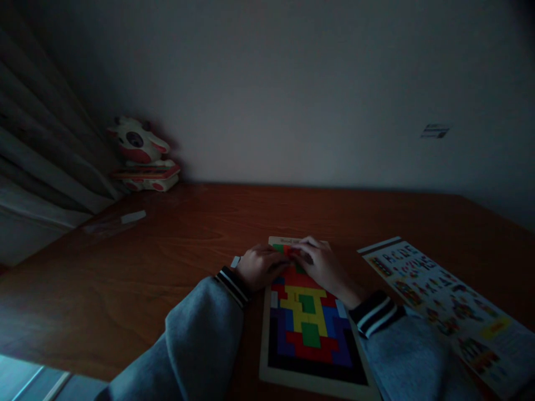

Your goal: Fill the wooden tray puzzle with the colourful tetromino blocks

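A tangram-style puzzle board (264, 356) with a pale wooden frame lies on the table before me, covered in red, yellow, green, blue and purple blocks. Over its far left part rests my left hand (259, 266), fingers pressed together and their tips reaching in among the blocks; what they hold, if anything, is hidden. From the other side my right hand (321, 268) closes its thumb and fingers at a red puzzle block (287, 252) near the far end. A green block (311, 335) and a yellow block (318, 317) lie flat nearer to me.
A printed pattern sheet (443, 301) lies on the wooden table (167, 250) to the right. At the back left stands a cow-shaped toy (144, 156) beside the curtain (42, 145). A small white piece (236, 261) sits by my left wrist, and a pale strip (133, 216) lies farther left.
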A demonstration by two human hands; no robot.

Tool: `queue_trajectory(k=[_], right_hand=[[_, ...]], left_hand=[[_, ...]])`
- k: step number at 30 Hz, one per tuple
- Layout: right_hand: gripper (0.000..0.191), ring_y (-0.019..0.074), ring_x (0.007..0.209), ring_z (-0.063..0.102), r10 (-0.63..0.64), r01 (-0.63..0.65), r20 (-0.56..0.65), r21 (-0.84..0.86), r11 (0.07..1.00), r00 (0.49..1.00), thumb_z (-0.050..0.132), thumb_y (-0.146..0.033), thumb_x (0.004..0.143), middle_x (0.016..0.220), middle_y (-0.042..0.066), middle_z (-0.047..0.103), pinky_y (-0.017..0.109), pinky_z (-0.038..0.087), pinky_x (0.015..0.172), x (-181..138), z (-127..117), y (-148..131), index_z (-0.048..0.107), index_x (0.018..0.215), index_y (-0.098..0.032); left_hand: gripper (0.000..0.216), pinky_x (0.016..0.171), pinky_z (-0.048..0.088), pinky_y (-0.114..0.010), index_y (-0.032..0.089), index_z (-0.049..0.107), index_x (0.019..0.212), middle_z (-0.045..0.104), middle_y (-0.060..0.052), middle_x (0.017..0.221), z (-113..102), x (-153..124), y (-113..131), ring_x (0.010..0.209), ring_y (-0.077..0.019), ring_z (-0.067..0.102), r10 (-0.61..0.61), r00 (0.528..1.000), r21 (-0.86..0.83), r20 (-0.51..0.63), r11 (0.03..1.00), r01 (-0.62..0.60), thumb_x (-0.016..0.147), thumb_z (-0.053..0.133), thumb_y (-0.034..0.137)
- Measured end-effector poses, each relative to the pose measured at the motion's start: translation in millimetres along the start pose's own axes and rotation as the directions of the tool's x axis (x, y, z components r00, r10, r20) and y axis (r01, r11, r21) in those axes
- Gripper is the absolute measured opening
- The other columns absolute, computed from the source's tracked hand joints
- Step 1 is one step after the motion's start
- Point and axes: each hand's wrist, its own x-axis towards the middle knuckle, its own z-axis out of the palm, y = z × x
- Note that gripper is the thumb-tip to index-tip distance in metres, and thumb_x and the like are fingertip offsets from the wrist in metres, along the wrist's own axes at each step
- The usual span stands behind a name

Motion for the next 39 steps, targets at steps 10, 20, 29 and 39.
queue_trajectory(k=[10, 20, 29, 39], right_hand=[[0.021, 0.0228, 0.094, 0.063, -0.087, 0.091, 0.05, -0.088, 0.992, 0.995, 0.056, -0.026, 0.095, 0.1, 0.007, 0.066, 0.042, 0.052, 0.086, -9, -8, 1, 0.074, 0.104, -0.028], [0.033, 0.0249, 0.106, 0.061, -0.054, 0.058, 0.037, -0.112, 0.992, 0.998, 0.051, -0.014, 0.091, 0.112, 0.009, 0.064, 0.046, 0.05, 0.095, -11, -8, 6, 0.068, 0.117, -0.023], [0.031, 0.0258, 0.105, 0.06, -0.073, 0.079, 0.043, -0.143, 0.987, 0.996, 0.053, -0.02, 0.092, 0.11, 0.009, 0.065, 0.047, 0.05, 0.093, -13, -10, 7, 0.068, 0.118, -0.026], [0.03, 0.0255, 0.105, 0.061, -0.104, 0.108, 0.048, -0.1, 0.989, 0.993, 0.053, -0.021, 0.093, 0.112, 0.007, 0.068, 0.047, 0.048, 0.095, -13, -13, 2, 0.067, 0.119, -0.028]], left_hand=[[0.023, 0.086, 0.056, -0.031, 0.022, 0.071, 0.109, 0.075, -0.006, 0.101, -1, -1, 2, 0.094, -0.0195, 0.071, 0.015, 0.997, 0.002, 0.081, 1.0, -0.015, 0.098, 0.053, 0.032], [0.019, 0.087, 0.055, -0.035, 0.021, 0.071, 0.105, 0.076, -0.005, 0.1, -3, -1, 1, 0.093, -0.0209, 0.071, 0.002, 0.997, 0.052, 0.08, 0.999, -0.006, 0.097, 0.055, 0.029], [0.02, 0.085, 0.056, -0.036, 0.021, 0.071, 0.105, 0.075, -0.007, 0.1, -4, -1, 3, 0.092, -0.0209, 0.071, -0.007, 0.997, 0.033, 0.081, 0.999, 0.005, 0.096, 0.055, 0.029], [0.02, 0.089, 0.055, -0.033, 0.021, 0.071, 0.107, 0.075, -0.007, 0.102, -3, -1, 2, 0.097, -0.0194, 0.07, 0.001, 0.997, -0.025, 0.077, 1.0, 0.001, 0.097, 0.055, 0.03]])
